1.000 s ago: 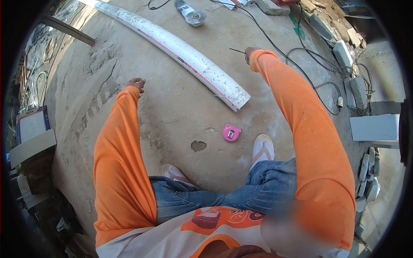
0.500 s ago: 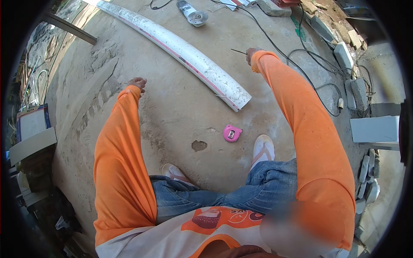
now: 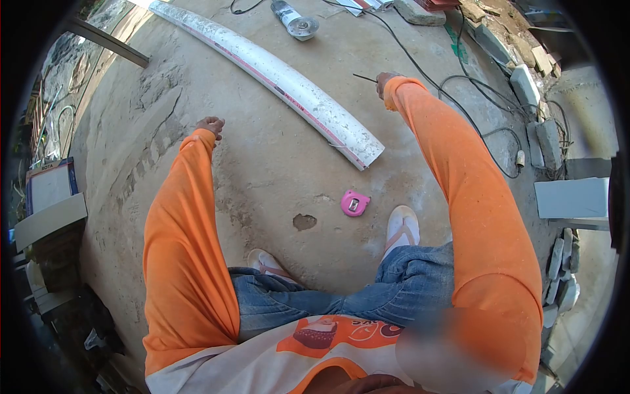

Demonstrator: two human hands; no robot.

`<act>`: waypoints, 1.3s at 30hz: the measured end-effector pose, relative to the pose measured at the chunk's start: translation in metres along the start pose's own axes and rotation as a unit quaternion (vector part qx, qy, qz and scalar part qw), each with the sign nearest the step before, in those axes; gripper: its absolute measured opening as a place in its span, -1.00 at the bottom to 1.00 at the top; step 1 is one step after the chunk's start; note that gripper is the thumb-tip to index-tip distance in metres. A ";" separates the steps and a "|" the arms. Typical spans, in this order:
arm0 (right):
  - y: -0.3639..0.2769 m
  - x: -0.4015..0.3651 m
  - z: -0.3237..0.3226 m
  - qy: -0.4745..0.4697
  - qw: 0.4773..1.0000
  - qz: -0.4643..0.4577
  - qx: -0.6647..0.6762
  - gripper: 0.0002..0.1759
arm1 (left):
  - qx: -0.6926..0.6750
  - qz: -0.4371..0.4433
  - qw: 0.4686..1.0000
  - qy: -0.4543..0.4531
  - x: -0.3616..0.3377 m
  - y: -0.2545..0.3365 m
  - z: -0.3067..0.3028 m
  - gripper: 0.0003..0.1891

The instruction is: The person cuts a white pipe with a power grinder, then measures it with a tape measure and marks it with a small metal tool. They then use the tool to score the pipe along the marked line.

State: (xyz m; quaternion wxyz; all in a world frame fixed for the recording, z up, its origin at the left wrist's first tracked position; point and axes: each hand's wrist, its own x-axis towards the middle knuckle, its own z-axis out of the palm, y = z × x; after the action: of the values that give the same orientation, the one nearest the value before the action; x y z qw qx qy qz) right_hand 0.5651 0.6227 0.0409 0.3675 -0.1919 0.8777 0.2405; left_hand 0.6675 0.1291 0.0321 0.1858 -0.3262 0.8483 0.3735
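Gripping a thin dark rod (image 3: 365, 78) in the closed fingers of the right hand (image 3: 386, 82), with its free tip out to the left. Holding the left hand (image 3: 210, 126) out with fingers loosely bent; cannot tell whether fully closed or empty. See the white PVC pipe (image 3: 295, 88) lying aslant on the concrete floor (image 3: 262, 177) between both sets of fingers, apart from each, with its cut end nearer the feet than either hand. Find wide bare floor from the left fingers across to the pipe's red-striped edge, and more from the right fingers to its other edge. Less room outward of the right fingers, near the dark cable (image 3: 408, 54). Farther ahead than the right fingers and to their left, see the angle grinder (image 3: 294, 21); back from them toward the feet, the pink tape measure (image 3: 355, 203). Notice hardly any change from a second ago: gripping the same rod alike, with pipe, tape measure and grinder in the same places, and only a slight shift of the whole view
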 end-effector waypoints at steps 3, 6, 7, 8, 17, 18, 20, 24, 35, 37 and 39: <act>-0.012 -0.031 -0.017 0.020 0.964 -0.076 -0.254 -0.72 | 0.000 0.001 1.000 0.002 0.001 0.000 0.001 -0.48; -0.017 -0.036 -0.022 -0.026 0.957 -0.056 -0.283 -0.70 | -0.001 0.002 1.000 0.004 0.001 0.000 0.001 -0.49; -0.014 -0.019 -0.014 -0.010 0.956 -0.062 -0.288 -0.71 | -0.003 0.003 1.000 0.005 0.001 0.000 0.000 -0.48; -0.008 0.004 -0.002 0.006 0.954 -0.068 -0.293 -0.72 | -0.003 0.002 1.000 0.005 0.001 0.000 0.001 -0.48; 0.003 0.024 0.009 0.045 0.990 0.065 0.116 -0.64 | 0.000 -0.012 1.000 0.001 -0.005 0.004 -0.001 -0.48; 0.001 0.018 0.006 0.054 0.991 0.058 0.109 -0.64 | -0.005 -0.001 1.000 0.008 -0.006 0.005 0.000 -0.48; 0.000 0.001 0.002 0.068 0.982 0.081 0.160 -0.64 | -0.011 0.014 1.000 0.020 -0.010 0.008 0.003 -0.47; -0.001 -0.004 -0.003 0.067 0.985 0.061 0.144 -0.65 | -0.005 0.038 0.999 0.029 -0.003 0.004 0.002 -0.47; -0.028 -0.048 -0.029 0.035 0.929 -0.158 -0.332 -0.65 | 0.038 0.004 0.999 0.011 0.005 -0.003 0.003 -0.46; -0.030 -0.046 -0.027 0.029 0.918 -0.156 -0.365 -0.65 | 0.052 -0.002 0.999 0.008 -0.003 0.001 0.002 -0.46; -0.031 -0.054 -0.032 0.026 0.925 -0.148 -0.349 -0.66 | 0.095 0.009 0.995 0.008 -0.011 0.004 -0.002 -0.46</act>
State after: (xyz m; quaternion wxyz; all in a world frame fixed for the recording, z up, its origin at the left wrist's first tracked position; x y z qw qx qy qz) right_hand 0.5987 0.5887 0.0915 0.2863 -0.4415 0.7092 0.4692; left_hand 0.6723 0.1339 0.0416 0.2060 -0.3020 0.8844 0.2902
